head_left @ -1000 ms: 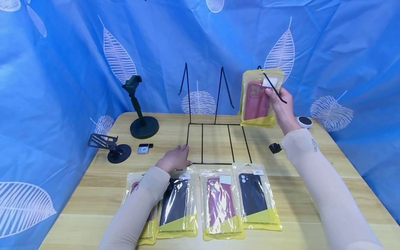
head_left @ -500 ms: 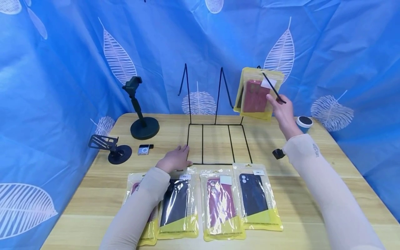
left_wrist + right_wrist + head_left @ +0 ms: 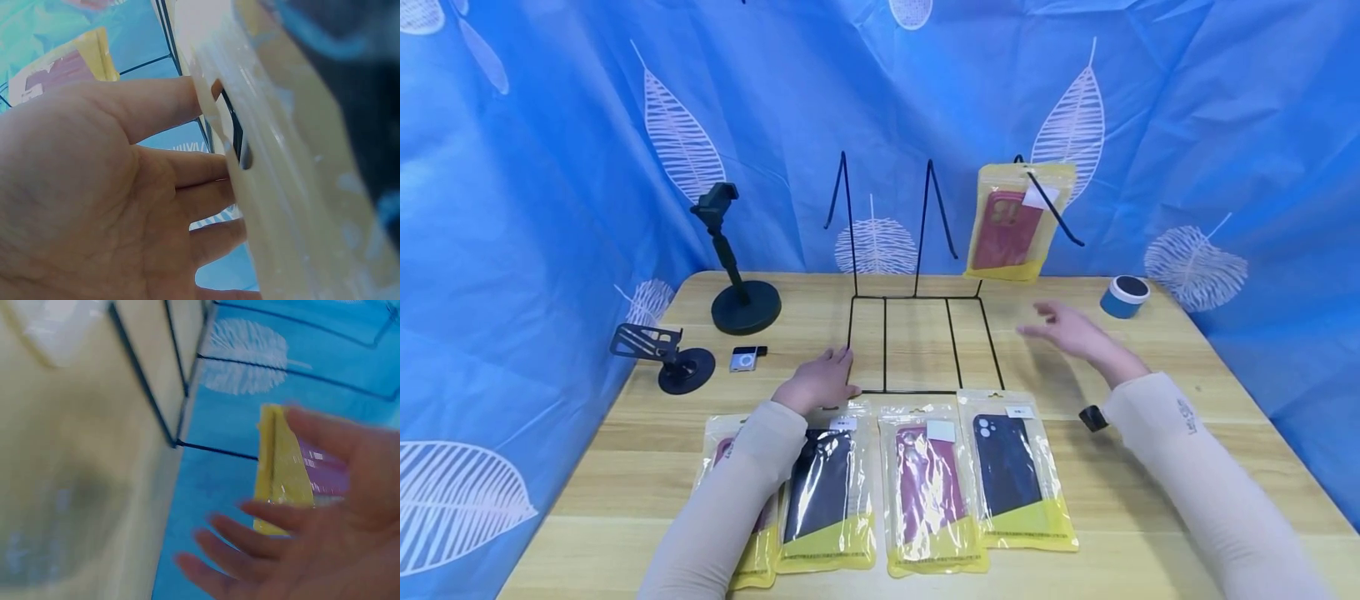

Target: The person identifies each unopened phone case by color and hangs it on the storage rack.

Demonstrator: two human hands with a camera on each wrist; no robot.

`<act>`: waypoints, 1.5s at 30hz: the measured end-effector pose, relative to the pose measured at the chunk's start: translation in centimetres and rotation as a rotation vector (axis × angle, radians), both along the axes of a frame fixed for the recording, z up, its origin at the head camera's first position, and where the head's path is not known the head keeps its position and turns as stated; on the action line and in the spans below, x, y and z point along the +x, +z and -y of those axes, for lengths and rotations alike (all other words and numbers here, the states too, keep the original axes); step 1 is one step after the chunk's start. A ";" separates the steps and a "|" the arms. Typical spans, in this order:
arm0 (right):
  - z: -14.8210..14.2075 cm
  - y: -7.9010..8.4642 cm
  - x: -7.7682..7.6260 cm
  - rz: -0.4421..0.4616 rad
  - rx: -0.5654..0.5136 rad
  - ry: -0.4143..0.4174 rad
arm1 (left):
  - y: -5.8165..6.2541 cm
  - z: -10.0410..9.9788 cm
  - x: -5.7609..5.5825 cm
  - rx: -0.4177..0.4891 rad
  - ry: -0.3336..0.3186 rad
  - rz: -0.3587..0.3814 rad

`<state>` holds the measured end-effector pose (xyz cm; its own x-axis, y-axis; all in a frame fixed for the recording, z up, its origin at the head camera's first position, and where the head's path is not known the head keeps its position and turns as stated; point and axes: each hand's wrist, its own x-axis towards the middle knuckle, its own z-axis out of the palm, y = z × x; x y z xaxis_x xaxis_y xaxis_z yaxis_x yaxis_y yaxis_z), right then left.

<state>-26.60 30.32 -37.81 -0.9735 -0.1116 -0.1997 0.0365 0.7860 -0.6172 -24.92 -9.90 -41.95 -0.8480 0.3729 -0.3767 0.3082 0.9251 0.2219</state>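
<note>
On the right hook of a black wire display rack (image 3: 917,297) hangs a yellow-edged clear pouch with a pinkish-red phone case (image 3: 1006,229). Below it my right hand (image 3: 1071,332) is in the air over the table, fingers spread and holding nothing; the right wrist view shows the hand (image 3: 325,519) blurred and apart from the pouch (image 3: 284,475). My left hand (image 3: 818,382) rests at the rack's front left corner with extended fingers. In the left wrist view, its fingers (image 3: 165,112) lie close to a pouch's top edge (image 3: 275,156); contact is unclear.
Pouches with a dark case (image 3: 820,483), a red case (image 3: 928,492) and another dark case (image 3: 1007,467) lie in front; one more is partly under the left sleeve. Phone stands (image 3: 745,307) (image 3: 687,371), a small silver player (image 3: 744,358) and a blue-white round container (image 3: 1124,297) stand around.
My right hand has let go of the red-case pouch on the right hook and moved down toward the table. The pouch stays hanging, slightly tilted. My left hand has stayed in place.
</note>
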 end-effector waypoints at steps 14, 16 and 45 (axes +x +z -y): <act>1.0 -3.6 4.3 0.153 0.160 0.211 | 0.0 0.2 -0.3 -0.005 -0.004 0.004; 1.1 -4.1 4.6 0.146 0.145 0.212 | 0.1 0.2 -0.3 -0.003 -0.003 0.005; -0.3 -3.4 6.4 0.109 -0.152 0.137 | 0.0 0.0 -0.1 0.000 -0.006 0.011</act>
<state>-20.22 30.63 -41.23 -0.9205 -0.2785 -0.2740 0.0088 0.6863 -0.7273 -25.05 -9.92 -41.90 -0.8418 0.3777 -0.3856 0.3109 0.9233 0.2256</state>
